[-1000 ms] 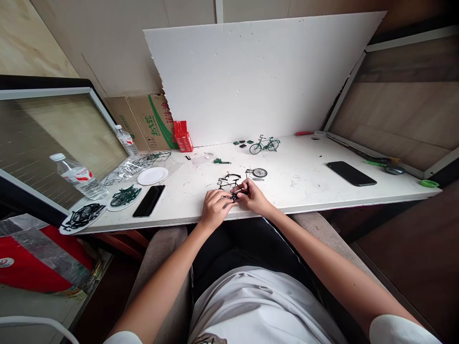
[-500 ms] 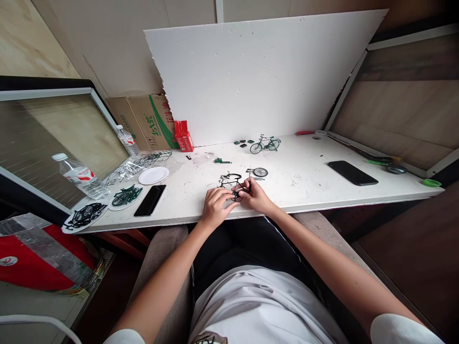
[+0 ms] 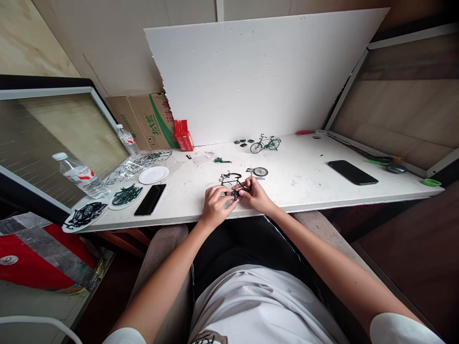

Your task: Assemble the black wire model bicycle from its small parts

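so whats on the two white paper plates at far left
Nearest white paper plate holds a heap of black model parts, the next plate green parts. Anything under the heaps is covered.

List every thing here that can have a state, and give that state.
Left hand, closed on the black bicycle frame.
Right hand, pinching the same frame.
Black bicycle frame, part-built, held in both hands.
Green bicycle, built, standing upright.
Loose wheel, lying flat on the table.
Near bottle, capped.
Left phone, screen dark, lying flat.
Right phone, screen dark, lying flat.
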A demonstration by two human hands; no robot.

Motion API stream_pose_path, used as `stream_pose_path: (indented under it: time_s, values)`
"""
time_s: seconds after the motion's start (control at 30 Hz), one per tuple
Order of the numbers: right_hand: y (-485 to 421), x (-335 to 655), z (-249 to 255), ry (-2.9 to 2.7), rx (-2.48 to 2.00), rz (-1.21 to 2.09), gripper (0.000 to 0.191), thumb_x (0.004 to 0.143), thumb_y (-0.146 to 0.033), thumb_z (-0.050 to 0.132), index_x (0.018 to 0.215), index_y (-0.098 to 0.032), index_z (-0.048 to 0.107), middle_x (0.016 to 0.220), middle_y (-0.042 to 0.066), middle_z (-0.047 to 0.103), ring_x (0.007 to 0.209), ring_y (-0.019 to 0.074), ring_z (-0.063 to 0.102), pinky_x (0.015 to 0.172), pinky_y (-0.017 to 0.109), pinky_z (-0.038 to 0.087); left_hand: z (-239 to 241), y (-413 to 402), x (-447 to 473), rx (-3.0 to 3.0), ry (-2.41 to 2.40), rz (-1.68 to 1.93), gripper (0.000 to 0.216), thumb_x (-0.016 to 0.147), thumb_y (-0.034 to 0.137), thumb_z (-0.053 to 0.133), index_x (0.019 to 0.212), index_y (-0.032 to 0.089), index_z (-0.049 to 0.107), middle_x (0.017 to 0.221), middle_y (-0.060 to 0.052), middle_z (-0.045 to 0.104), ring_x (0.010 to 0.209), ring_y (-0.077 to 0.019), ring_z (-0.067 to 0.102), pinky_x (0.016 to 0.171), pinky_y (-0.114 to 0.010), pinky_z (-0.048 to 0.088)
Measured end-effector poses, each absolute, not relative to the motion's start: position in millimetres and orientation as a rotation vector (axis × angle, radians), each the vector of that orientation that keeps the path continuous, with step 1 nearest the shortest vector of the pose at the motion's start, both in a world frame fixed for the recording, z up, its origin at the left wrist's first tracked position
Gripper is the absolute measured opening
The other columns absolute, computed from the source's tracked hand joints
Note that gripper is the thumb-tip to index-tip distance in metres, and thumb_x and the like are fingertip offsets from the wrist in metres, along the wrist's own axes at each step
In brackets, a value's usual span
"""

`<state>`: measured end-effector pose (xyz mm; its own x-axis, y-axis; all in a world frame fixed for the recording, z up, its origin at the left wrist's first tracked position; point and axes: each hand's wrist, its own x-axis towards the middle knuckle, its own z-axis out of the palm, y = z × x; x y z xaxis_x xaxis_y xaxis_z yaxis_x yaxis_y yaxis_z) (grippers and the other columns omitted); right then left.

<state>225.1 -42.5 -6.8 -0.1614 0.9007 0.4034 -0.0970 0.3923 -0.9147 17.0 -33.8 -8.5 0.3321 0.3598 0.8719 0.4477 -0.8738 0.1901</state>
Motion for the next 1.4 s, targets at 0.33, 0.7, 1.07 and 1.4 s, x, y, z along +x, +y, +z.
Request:
stream_pose_path:
  time_s: [0.33, 0.7, 1.07, 1.4]
  values:
    - [-43.5, 225.3, -6.4, -1.456, -0.781, 1.051, 0.051, 0.093, -0.053, 0.078, 0.094, -0.029, 0.033, 0.111, 0.009, 0.072, 0.122, 0.0273, 0.07, 0.094, 0.046, 0.058, -9.0, -34.3, 16.3, -2.514, -0.779, -1.568, 0.003, 0.091, 0.026, 0.08, 0.094, 0.026, 0.08, 0.108, -0.009, 0.078, 0.11, -0.0281, 0.069, 0.099, -0.048, 0.051]
    - [-45.6, 223.5, -4.6, -1.451, -0.819, 1.035, 0.049, 0.093, -0.048, 0.078, 0.093, -0.029, 0.033, 0.109, 0.008, 0.071, 0.121, 0.0272, 0.07, 0.095, 0.046, 0.058, -11.8, -31.5, 15.0, -2.52, -0.775, -1.561, 0.003, 0.092, 0.03, 0.083, 0.092, 0.027, 0.081, 0.107, -0.008, 0.078, 0.106, -0.0268, 0.068, 0.095, -0.047, 0.05]
    - [-46.6, 222.5, -4.6, -1.475, -0.833, 1.021, 0.048, 0.095, -0.048, 0.076, 0.094, -0.029, 0.032, 0.112, 0.009, 0.073, 0.118, 0.026, 0.071, 0.092, 0.044, 0.058, -12.0, -30.5, 15.7, -2.462, -0.714, -1.56, 0.006, 0.091, 0.03, 0.085, 0.091, 0.027, 0.08, 0.108, -0.006, 0.078, 0.105, -0.0247, 0.068, 0.093, -0.045, 0.051]
    - [-46.4, 225.2, -5.5, -1.441, -0.805, 1.009, 0.05, 0.095, -0.056, 0.075, 0.094, -0.029, 0.032, 0.117, 0.01, 0.071, 0.122, 0.0263, 0.068, 0.089, 0.041, 0.057, -6.7, -35.7, 16.7, -2.404, -1.028, -1.858, 0.066, 0.079, 0.046, 0.094, 0.135, 0.023, 0.068, 0.143, -0.02, 0.058, 0.137, -0.0354, 0.057, 0.116, -0.052, 0.047]
